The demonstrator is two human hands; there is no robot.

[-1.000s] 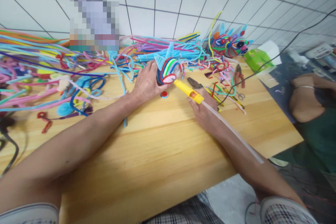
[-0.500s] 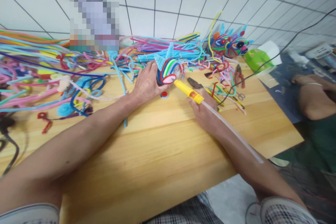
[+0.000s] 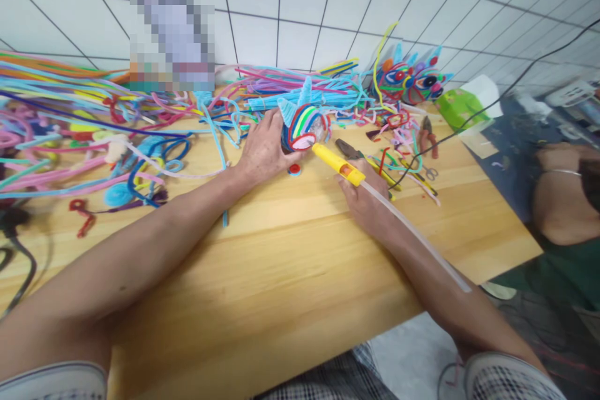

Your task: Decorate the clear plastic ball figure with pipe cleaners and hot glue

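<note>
While the left hand (image 3: 265, 153) grasps the striped head (image 3: 305, 117) from its left side, thumb low near the pink oval (image 3: 304, 142), the right hand (image 3: 365, 203) is closed round the grip of the yellow glue gun (image 3: 334, 161). The head sits towards the far side of the wooden table (image 3: 262, 269), its two blue horns up, with a small red-and-blue disc (image 3: 294, 169) just nearer than it. The gun's tip is at the oval's right end, seemingly touching, though the blur leaves that contact uncertain.

Done well, this calls for a steady head, the right wrist kept low, and a light, even squeeze with the tip close to the surface rather than dug into it. The left thumb is best kept back from the hot nozzle, and the clear glue stick (image 3: 415, 234), lying back over the right forearm, wants a free path. The black cord (image 3: 515, 78) should have slack so it doesn't tug.

Against the frame half a second earlier, both grips and the tip's place look the same; the whole view shifts slightly, and the other person's arm (image 3: 555, 209) at the right sits a little nearer.
</note>
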